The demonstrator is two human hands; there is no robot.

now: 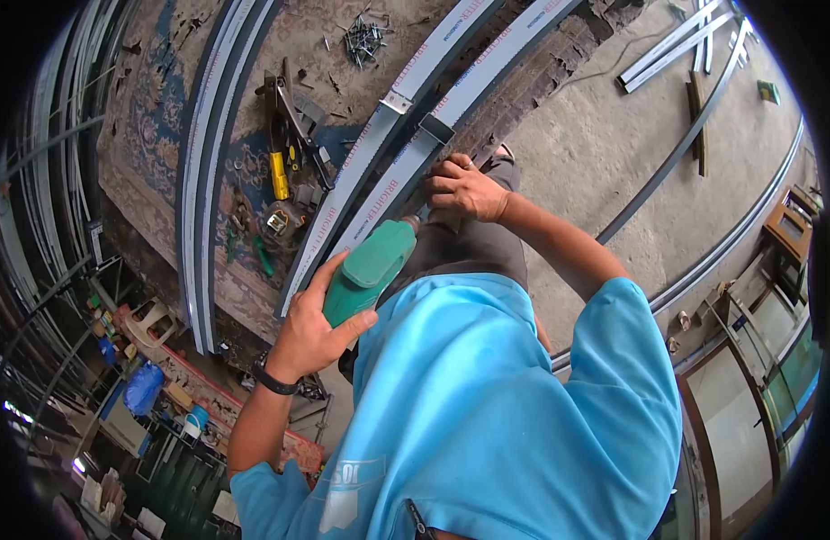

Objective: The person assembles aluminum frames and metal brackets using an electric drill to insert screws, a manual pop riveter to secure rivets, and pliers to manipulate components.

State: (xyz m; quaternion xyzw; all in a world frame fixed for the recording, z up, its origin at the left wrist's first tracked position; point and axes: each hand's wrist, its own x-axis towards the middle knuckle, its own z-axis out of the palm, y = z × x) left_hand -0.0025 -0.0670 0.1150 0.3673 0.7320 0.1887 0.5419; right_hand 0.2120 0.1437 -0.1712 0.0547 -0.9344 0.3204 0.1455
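Observation:
My left hand (309,331), with a black band at the wrist, is wrapped around a green power drill (368,270). The drill's chuck end points up and right, beside the near edge of a long metal profile (379,200) in printed white film. Just beyond the chuck, above my lap, my right hand (469,191) has its fingers curled together; whatever is between them is hidden. A second film-covered profile (350,171) runs alongside the first. A small silver bracket (397,102) and a dark bracket (436,129) sit across the two profiles.
Left of the profiles lie a black-handled hand tool (293,130), a yellow-handled tool (278,175) and a pile of small fasteners (365,40) on a worn carpet (145,157). More long profiles (199,180) run farther left. Cut pieces (671,54) rest on the concrete floor at right.

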